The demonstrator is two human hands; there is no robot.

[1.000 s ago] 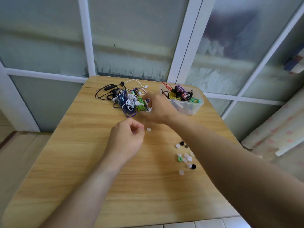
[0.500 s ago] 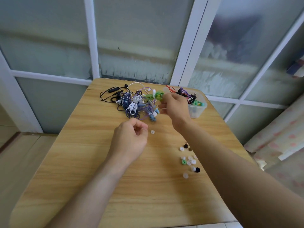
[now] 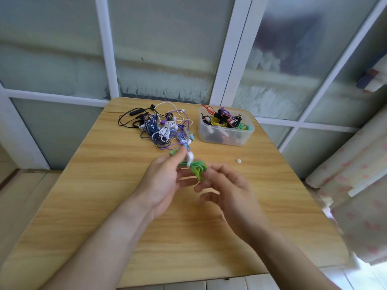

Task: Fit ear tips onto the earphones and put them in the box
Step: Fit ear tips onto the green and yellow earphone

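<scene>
A bundled pair of green wired earphones (image 3: 198, 168) hangs above the middle of the light wooden table (image 3: 104, 185), between the two hands. The left hand (image 3: 163, 181) pinches the end with the white earbud between thumb and fingertips; the right hand (image 3: 228, 193) is blurred, its fingers loosely curled under the cable coil, and whether it grips cannot be told. The bundle looks very light and limp, so the cable would flop and tangle; the hard earbud body is likely the best place to hold it. One small white ear tip (image 3: 239, 161) lies apart on the table, soft and easy to squash. Beyond lie a tangled heap of purple, white and black earphones (image 3: 161, 128) and a clear plastic box (image 3: 226, 132) holding more.
</scene>
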